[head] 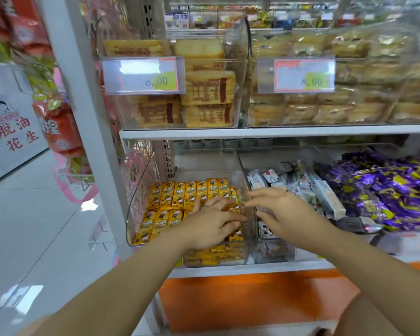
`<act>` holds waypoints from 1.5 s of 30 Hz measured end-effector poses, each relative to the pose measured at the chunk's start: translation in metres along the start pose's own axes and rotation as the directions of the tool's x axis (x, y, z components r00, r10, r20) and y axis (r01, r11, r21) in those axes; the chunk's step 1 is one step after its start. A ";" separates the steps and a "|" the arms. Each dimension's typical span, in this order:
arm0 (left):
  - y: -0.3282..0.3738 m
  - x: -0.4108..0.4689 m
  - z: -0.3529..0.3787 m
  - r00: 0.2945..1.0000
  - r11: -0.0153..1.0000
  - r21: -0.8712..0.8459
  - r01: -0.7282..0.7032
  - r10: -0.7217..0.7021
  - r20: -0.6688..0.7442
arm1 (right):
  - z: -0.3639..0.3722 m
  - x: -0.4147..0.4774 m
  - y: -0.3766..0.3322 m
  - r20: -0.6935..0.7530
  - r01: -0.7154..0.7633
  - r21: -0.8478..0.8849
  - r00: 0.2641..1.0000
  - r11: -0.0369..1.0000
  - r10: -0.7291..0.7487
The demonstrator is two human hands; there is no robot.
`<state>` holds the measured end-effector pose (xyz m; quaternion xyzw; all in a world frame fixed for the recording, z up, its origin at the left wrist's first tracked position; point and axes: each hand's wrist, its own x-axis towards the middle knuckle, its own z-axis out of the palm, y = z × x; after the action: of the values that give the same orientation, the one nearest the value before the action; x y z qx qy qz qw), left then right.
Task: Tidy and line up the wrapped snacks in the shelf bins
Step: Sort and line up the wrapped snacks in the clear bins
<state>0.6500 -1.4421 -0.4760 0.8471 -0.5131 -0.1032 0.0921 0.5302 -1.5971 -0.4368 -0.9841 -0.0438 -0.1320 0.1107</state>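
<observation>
Yellow snack packs (180,194) lined in rows in clear bin (141,190) on lower shelf (228,269). Left grip (211,224) laid on packs at bin's 3 o'clock side, fingers spread. Right grip (280,209) held at 3 o'clock of left, fingers straight, nothing clasped.

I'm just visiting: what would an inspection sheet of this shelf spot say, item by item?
Surface: lower shelf carrying clear bins.
Job's things: yellow packs in rows, left bin; white packs jumbled, middle bin; purple packs heaped, right bin.
Clutter: nothing seen.
Hands: left hand rests on yellow packs; right hand open over the bin divider.
Cables: nothing seen.
Surroundings: biscuits and price tags above; red bags hanging beside the rack; tiled floor.
</observation>
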 end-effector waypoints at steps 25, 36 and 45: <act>0.021 0.030 0.005 0.880 0.884 -0.466 -0.038 -0.191 -0.435 | 0.019 0.004 0.088 0.078 -0.056 0.106 0.996 0.993 0.048; 0.059 0.028 0.022 0.865 0.868 -0.496 0.029 -0.270 -0.423 | 0.004 -0.018 0.103 0.467 -0.028 0.128 0.884 0.991 -0.035; 0.075 0.026 0.022 0.871 0.880 -0.459 0.123 -0.317 -0.375 | 0.002 -0.023 0.106 0.299 0.003 -0.093 0.954 0.996 0.025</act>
<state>0.5917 -1.5003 -0.4797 0.8620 -0.3420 -0.0275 0.3732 0.5208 -1.7006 -0.4666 -0.9970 -0.0484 0.0177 0.0577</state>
